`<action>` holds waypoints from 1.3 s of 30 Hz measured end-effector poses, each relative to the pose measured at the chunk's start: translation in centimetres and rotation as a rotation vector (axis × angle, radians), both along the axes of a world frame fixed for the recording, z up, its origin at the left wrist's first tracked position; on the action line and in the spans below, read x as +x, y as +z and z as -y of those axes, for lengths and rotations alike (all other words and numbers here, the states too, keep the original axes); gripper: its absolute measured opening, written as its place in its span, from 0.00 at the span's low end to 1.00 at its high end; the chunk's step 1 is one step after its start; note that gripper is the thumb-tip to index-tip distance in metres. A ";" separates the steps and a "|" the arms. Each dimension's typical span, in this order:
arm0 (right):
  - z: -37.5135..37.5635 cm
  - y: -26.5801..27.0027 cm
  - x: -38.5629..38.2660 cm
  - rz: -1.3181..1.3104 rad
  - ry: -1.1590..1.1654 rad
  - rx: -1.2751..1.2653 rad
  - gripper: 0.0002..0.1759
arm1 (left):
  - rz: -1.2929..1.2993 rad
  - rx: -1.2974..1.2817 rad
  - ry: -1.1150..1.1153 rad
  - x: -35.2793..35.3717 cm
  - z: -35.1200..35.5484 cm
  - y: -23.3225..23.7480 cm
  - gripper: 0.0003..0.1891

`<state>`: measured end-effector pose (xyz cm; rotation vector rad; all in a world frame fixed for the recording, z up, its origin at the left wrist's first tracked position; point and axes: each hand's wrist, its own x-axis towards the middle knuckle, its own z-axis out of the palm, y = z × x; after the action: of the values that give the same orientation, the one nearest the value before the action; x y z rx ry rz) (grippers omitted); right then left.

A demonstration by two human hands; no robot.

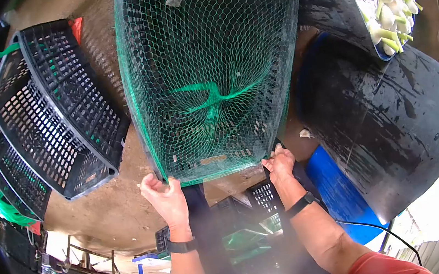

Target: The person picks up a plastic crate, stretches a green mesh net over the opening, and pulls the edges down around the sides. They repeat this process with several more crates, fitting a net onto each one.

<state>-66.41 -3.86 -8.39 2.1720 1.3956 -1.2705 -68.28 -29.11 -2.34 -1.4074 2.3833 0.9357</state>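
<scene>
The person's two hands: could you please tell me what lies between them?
The near rim of the black plastic crate lined with green net, in the head view; the left hand and right hand each grip one end.

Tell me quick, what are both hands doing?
Left hand: closed on the near rim of the net-lined crate.
Right hand: closed on the same rim.

Green mesh net [206, 78] (diamond pattern), black crates [55, 108].

left hand [165, 197] grips net-lined crate [211, 71] rim; right hand [279, 163] grips same rim; black crates [55, 108] beside it
</scene>
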 end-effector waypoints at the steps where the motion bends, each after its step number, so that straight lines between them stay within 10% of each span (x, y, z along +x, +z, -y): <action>1: 0.0 0.3 -0.2 0.004 -0.008 -0.006 0.12 | 0.086 0.049 0.027 1.4 0.9 -1.0 0.24; 7: 0.0 0.6 -1.2 -0.043 -0.052 -0.041 0.12 | 0.381 0.547 0.661 -0.5 2.6 0.2 0.20; 20: 0.2 2.7 -3.4 -0.132 0.169 -0.132 0.07 | -0.049 0.796 0.529 2.7 6.4 -0.7 0.07; 28: 0.4 2.1 -3.3 -0.174 0.142 -0.153 0.07 | -0.400 1.110 0.876 8.3 8.4 -3.8 0.05; 34: 0.3 2.0 -3.2 -0.151 0.237 -0.193 0.08 | -0.199 0.845 0.870 4.8 4.7 -2.3 0.05; 36: 0.7 2.8 -3.5 -0.156 0.265 -0.185 0.07 | -0.164 0.448 0.490 3.8 4.1 -0.5 0.06; 39: 1.4 4.0 -3.1 -0.202 0.325 -0.110 0.04 | -0.287 0.649 0.343 -0.7 1.4 3.5 0.13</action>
<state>-69.56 -5.29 -4.35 1.6978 1.6314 -1.4288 -68.95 -30.46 1.18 -1.4857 1.7384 1.8942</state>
